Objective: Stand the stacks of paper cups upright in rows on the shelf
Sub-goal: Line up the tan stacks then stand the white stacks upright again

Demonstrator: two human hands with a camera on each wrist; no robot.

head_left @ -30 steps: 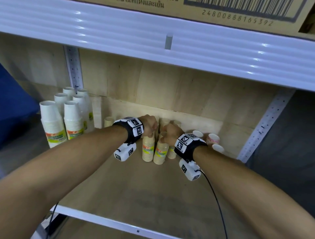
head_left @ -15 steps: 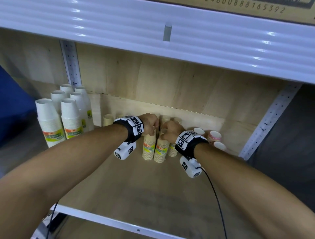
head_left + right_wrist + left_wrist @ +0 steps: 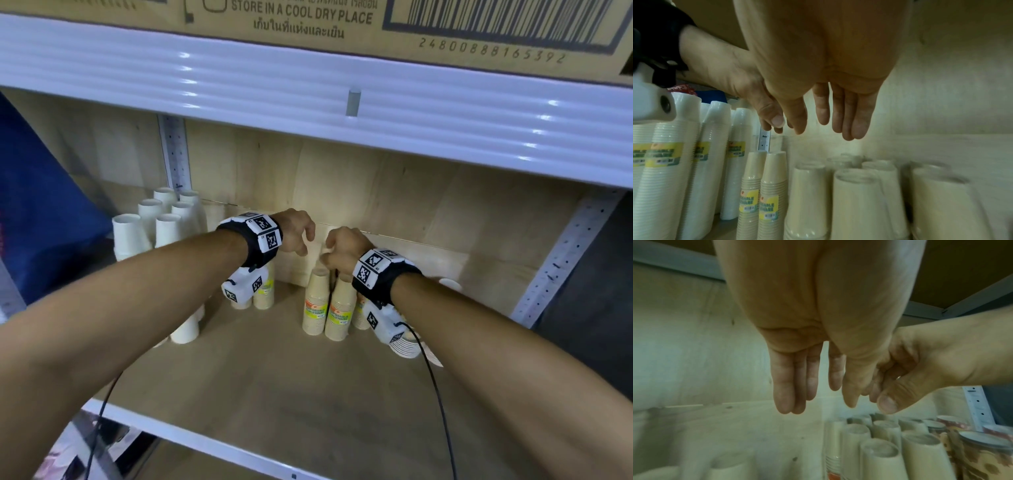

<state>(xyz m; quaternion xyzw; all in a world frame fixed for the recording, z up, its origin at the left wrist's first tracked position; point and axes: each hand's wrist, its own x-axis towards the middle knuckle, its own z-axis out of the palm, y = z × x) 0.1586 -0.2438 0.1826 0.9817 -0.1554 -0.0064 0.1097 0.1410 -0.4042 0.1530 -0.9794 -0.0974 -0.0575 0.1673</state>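
Observation:
Several brown paper cup stacks [image 3: 315, 305] stand upright, mouth down, in a tight cluster mid-shelf; they also appear in the right wrist view [image 3: 857, 203] and the left wrist view [image 3: 879, 456]. My left hand [image 3: 303, 240] hovers just above and left of them, its fingers [image 3: 783, 386] hanging straight and holding nothing. Close beside it, over the cluster's tops, my right hand [image 3: 330, 251] is also empty, with its fingers [image 3: 857, 116] hanging relaxed. Two more brown stacks [image 3: 263, 294] stand under my left wrist.
Tall white cup stacks [image 3: 164, 222] stand in rows at the shelf's left. Patterned cups [image 3: 448, 284] and a stack lying on its side [image 3: 407, 346] sit at the right, by the perforated upright [image 3: 565, 253]. The upper shelf edge [image 3: 308, 89] is close overhead. The wooden shelf board [image 3: 274, 394] extends toward me.
Both hands were on the tops of the brown stacks; they have let go and lifted slightly. The stacks stay standing.

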